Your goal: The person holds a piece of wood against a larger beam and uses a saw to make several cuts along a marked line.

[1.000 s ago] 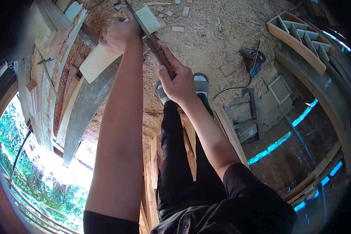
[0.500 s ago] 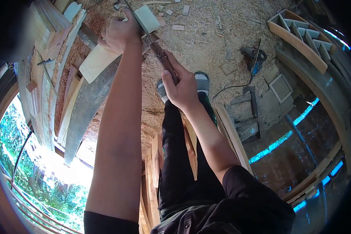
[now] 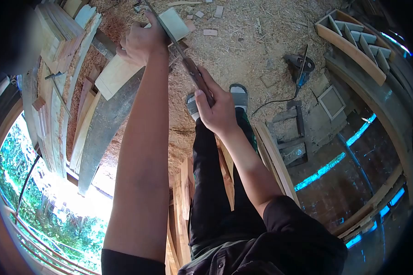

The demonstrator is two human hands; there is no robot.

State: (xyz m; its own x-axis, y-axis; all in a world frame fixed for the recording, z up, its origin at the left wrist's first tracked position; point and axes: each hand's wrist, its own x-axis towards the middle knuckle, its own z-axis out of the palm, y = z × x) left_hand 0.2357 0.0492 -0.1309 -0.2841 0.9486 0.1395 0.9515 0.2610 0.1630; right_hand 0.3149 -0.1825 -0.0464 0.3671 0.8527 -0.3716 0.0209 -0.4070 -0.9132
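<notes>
A pale wooden board (image 3: 117, 78) lies across a grey beam (image 3: 106, 120) at the upper left, its far end showing beyond the saw. My left hand (image 3: 144, 41) rests on the board with its fingers bent around its edge, close beside the blade. My right hand (image 3: 214, 103) is closed around the brown wooden handle of a handsaw (image 3: 198, 80). The narrow blade runs up and left from the handle, across the board. Where the teeth meet the wood is too small to tell.
Stacked planks (image 3: 55, 32) line the left side. A blue corded power tool (image 3: 300, 75) sits on the shaving-covered floor at right, near a small frame (image 3: 331, 103). A divided wooden piece (image 3: 353, 41) stands upper right. Boards (image 3: 275, 160) lie beside my legs.
My right hand has drawn the saw down and slightly right, toward my body. My left hand has stayed at nearly the same place on the board.
</notes>
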